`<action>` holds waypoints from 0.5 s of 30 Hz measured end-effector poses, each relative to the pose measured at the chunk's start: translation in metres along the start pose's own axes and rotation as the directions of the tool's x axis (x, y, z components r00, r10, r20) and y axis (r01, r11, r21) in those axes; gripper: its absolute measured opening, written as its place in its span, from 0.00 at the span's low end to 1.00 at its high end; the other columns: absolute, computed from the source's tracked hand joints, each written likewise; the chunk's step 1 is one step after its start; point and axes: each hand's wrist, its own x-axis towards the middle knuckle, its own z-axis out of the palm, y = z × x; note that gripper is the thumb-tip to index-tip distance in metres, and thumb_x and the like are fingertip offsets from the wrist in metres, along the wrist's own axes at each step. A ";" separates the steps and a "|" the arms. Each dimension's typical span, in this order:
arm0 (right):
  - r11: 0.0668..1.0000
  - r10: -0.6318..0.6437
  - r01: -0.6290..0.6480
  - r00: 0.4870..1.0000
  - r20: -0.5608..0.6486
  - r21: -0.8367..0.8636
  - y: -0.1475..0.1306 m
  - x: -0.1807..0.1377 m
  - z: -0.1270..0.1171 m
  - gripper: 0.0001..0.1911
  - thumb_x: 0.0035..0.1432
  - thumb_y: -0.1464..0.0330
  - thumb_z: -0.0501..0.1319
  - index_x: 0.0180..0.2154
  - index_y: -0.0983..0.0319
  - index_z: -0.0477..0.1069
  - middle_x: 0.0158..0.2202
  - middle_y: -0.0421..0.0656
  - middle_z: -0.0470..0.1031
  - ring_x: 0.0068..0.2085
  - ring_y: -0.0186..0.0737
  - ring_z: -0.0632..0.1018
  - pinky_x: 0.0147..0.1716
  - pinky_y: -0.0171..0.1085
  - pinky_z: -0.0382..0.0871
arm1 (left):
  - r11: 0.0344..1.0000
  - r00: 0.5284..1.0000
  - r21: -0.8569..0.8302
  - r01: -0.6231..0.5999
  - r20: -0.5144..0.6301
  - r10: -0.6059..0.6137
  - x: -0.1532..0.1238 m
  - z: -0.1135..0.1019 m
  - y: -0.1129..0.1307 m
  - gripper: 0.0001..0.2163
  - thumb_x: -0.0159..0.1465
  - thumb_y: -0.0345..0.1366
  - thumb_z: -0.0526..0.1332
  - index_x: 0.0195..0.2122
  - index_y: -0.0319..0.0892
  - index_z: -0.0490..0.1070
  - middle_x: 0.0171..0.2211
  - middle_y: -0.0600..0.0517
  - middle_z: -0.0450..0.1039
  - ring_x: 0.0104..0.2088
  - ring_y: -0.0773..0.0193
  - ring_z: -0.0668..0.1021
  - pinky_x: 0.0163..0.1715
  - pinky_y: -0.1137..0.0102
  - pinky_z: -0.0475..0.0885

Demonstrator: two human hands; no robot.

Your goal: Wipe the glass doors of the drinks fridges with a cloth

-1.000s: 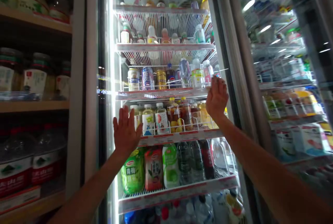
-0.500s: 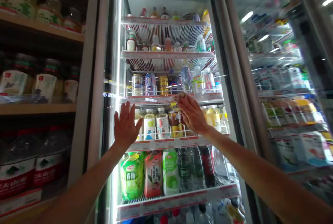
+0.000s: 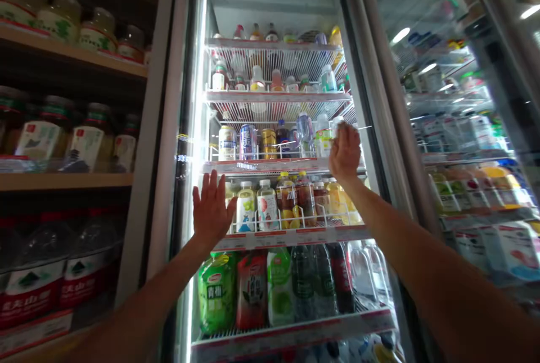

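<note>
My left hand (image 3: 212,211) is raised with its fingers stretched upward and the thumb out, holding nothing. It is in front of the left end of a fridge shelf, beside a bottle with a blue and green label (image 3: 246,208). My right hand (image 3: 346,152) is higher, at the right end of the can shelf, fingers up and nothing visible in it. Near it stand a bottle with a green-yellow label (image 3: 323,138) and a tall pale can (image 3: 304,133). Whether either hand touches the fridge's glass, I cannot tell.
Large bottles, among them a green one (image 3: 217,292) and a red one (image 3: 252,290), fill a lower fridge shelf. Jars and bottles (image 3: 86,138) stand on a wooden rack at left. Another glass-fronted fridge (image 3: 464,126) with drinks is at right.
My right hand has moved right and upward, from in front of the brown bottles to the right end of the can shelf. My left hand stays raised in about the same place.
</note>
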 end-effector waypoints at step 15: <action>0.835 -0.546 0.486 0.789 0.280 0.258 -0.092 -0.019 0.024 0.29 0.60 0.70 0.47 0.63 0.54 0.48 0.65 0.35 0.49 0.65 0.36 0.49 0.63 0.43 0.48 | 0.997 0.998 0.073 0.013 0.058 -0.017 -0.003 -0.011 -0.026 0.29 0.65 0.49 0.42 0.62 0.33 0.51 0.64 0.38 0.48 0.65 0.51 0.51 0.61 0.51 0.48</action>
